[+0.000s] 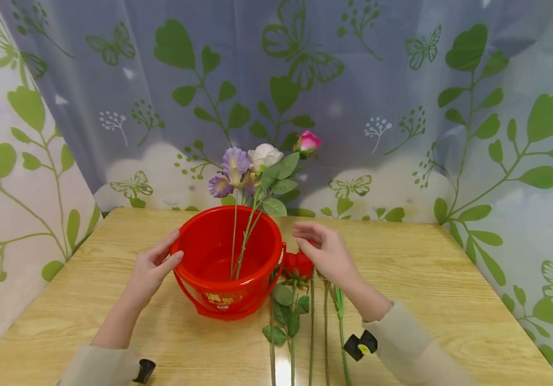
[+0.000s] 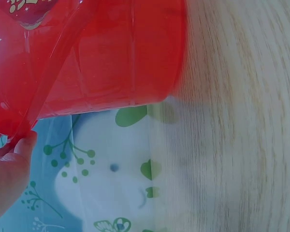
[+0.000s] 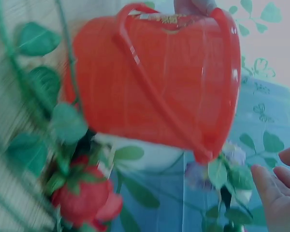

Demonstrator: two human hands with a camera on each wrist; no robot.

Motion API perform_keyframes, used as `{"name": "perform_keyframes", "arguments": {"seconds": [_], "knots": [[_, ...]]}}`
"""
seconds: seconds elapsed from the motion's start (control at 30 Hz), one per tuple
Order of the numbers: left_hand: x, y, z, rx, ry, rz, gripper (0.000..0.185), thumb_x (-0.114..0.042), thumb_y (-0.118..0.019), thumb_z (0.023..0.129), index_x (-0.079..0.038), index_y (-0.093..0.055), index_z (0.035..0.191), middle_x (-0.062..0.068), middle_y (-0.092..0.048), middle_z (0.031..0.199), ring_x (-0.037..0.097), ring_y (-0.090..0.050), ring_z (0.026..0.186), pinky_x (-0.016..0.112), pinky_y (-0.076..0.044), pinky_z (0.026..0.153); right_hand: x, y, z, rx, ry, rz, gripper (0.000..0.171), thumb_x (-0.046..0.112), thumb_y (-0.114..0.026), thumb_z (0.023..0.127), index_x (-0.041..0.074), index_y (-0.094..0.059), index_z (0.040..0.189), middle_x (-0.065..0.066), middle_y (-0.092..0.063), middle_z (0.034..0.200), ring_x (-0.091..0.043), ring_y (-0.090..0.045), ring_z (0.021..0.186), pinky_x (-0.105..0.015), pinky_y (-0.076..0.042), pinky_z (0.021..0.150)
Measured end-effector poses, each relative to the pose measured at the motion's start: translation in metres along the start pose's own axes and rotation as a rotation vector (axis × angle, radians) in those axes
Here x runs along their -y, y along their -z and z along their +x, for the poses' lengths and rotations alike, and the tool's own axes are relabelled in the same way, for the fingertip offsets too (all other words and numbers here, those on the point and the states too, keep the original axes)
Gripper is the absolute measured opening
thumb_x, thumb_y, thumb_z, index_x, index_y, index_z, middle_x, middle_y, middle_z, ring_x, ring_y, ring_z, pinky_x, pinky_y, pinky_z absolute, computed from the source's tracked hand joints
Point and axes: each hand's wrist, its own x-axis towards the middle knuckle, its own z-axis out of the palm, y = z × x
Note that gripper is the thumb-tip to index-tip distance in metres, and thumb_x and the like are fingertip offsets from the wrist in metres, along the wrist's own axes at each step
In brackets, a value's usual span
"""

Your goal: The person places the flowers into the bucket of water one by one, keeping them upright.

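A red plastic bucket (image 1: 228,297) stands upright on the table, its handle hanging down at the front. My left hand (image 1: 150,268) holds its rim at the left, the thumb near the handle's end in the left wrist view. Leaning inside the bucket are a purple iris (image 1: 236,165), a white flower (image 1: 265,156) and a pink rosebud (image 1: 308,141), their heads above the far rim. To the right of the bucket, my right hand (image 1: 329,256) hovers with loosely bent fingers and nothing in them. Below it lies a red rose (image 3: 84,198), partly covered in the head view.
Several long green stems (image 1: 312,327) with leaves lie side by side right of the bucket, pointing toward the front edge. The wooden table (image 1: 426,300) meets a curtain (image 1: 373,107) printed with leaves and butterflies behind and at both sides.
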Motion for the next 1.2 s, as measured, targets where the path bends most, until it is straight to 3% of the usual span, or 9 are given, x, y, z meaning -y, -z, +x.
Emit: {"name": "perform_keyframes", "arguments": {"seconds": [0.17,0.4,0.6,0.77,1.2], "knots": [[-0.001,-0.001,0.0,0.007,0.006,-0.018,0.049,-0.005,-0.054,0.087,0.01,-0.035,0.129,0.024,-0.034,0.133,0.014,-0.036,0.121,0.011,-0.038,0.083,-0.013,0.024,-0.019,-0.019,-0.062,-0.021,0.029,0.001,-0.054,0.086,-0.003,-0.054,0.115,-0.016,-0.057,0.112,-0.024,-0.055,0.101,-0.035,-0.046,0.084],[-0.002,0.0,0.001,0.001,-0.008,-0.017,0.048,-0.004,-0.055,0.087,0.01,-0.036,0.129,0.025,-0.034,0.133,0.003,-0.038,0.116,0.011,-0.038,0.083,-0.033,0.04,-0.044,0.001,-0.116,-0.11,0.029,0.0,-0.055,0.085,-0.006,-0.055,0.114,-0.017,-0.058,0.11,-0.026,-0.055,0.099,-0.034,-0.047,0.082],[-0.001,0.0,0.0,0.001,-0.002,-0.012,0.049,-0.004,-0.055,0.086,0.009,-0.036,0.129,0.024,-0.035,0.133,0.012,-0.037,0.119,0.011,-0.038,0.083,-0.048,0.043,-0.062,0.018,-0.141,-0.135,0.027,0.0,-0.057,0.084,-0.006,-0.056,0.11,-0.017,-0.059,0.105,-0.025,-0.056,0.096,-0.03,-0.048,0.08],[0.001,0.0,0.0,0.002,-0.005,-0.018,0.048,-0.004,-0.055,0.086,0.009,-0.037,0.129,0.025,-0.034,0.133,0.001,-0.038,0.115,0.01,-0.037,0.084,-0.058,0.042,-0.076,0.038,-0.217,-0.099,0.027,0.003,-0.058,0.084,-0.008,-0.056,0.109,-0.019,-0.059,0.104,-0.025,-0.057,0.094,-0.027,-0.049,0.076],[0.0,-0.001,0.0,0.008,0.002,-0.016,0.049,-0.004,-0.055,0.087,0.009,-0.036,0.13,0.024,-0.034,0.133,0.007,-0.037,0.118,0.011,-0.038,0.083,-0.086,0.037,-0.102,0.107,-0.416,-0.008,0.034,0.006,-0.057,0.083,-0.015,-0.051,0.109,-0.019,-0.059,0.099,-0.028,-0.056,0.09,-0.036,-0.049,0.076]]}}
